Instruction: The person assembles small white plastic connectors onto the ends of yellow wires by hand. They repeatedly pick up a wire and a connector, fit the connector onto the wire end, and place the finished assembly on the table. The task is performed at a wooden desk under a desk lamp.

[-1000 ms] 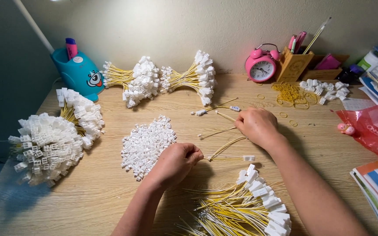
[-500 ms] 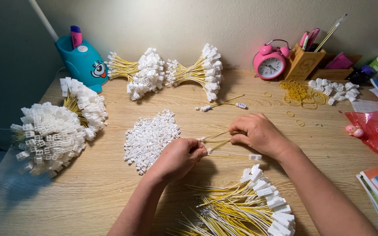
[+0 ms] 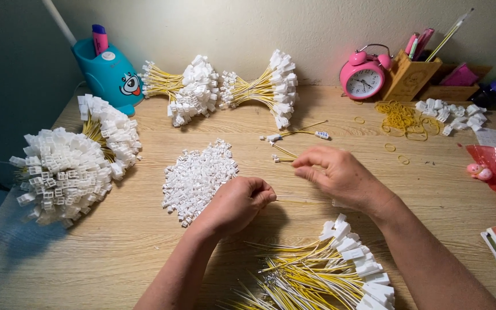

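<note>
A thin yellow wire [image 3: 294, 200] runs nearly level across the pale wood-grain tabletop [image 3: 116, 252], its long axis left to right, stretched between the two hands; it lies just right of the loose heap of small white plastic connector housings [image 3: 197, 179], which serves as the landmark here. The left hand [image 3: 237, 204] sits at the heap's lower right edge, fingers curled tight into a near fist and pinching the wire's left end; whether a housing is tucked inside the fist cannot be told. The right hand [image 3: 340, 175] lies farther right of the heap, fingers loosely bent and half open, thumb and forefinger closed on what looks like the wire's other end, though the contact is partly hidden under the palm; the left hand is the nearer of the two to the heap.

A few stray yellow wires with white plugs [image 3: 291, 138] lie up and right of the heap, just beyond the right fingertips; a fanned sheaf of yellow wires ending in white plugs [image 3: 328, 270] lies down and right of it, below both hands; tied bundles of finished wires [image 3: 225, 92] lie above it, and a big white cluster [image 3: 70, 166] to its left; a pink twin-bell alarm clock [image 3: 365, 76] stands well up and right.
</note>
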